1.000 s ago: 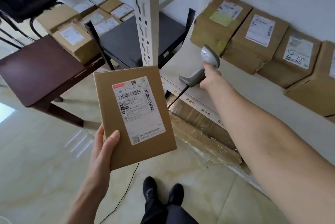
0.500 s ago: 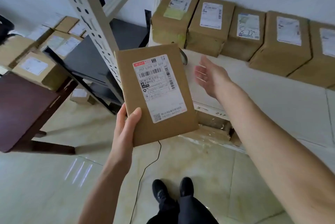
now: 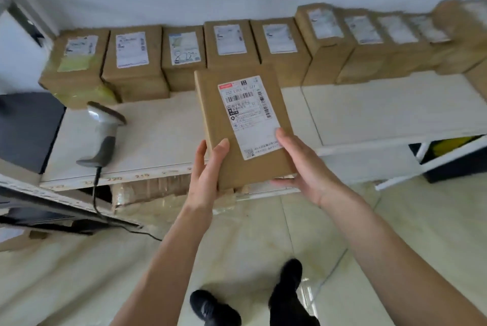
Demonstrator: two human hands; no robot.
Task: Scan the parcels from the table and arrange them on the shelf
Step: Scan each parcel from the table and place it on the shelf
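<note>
Looks like the shelving step: both hands, left hand (image 3: 208, 175) and right hand (image 3: 303, 167), fingers curled round the near end of the flat parcel (image 3: 243, 125) held above the shelf (image 3: 395, 112), scanner (image 3: 104, 133) lying on it, so next it wants a free spot by the parcel row (image 3: 184, 56).
</note>
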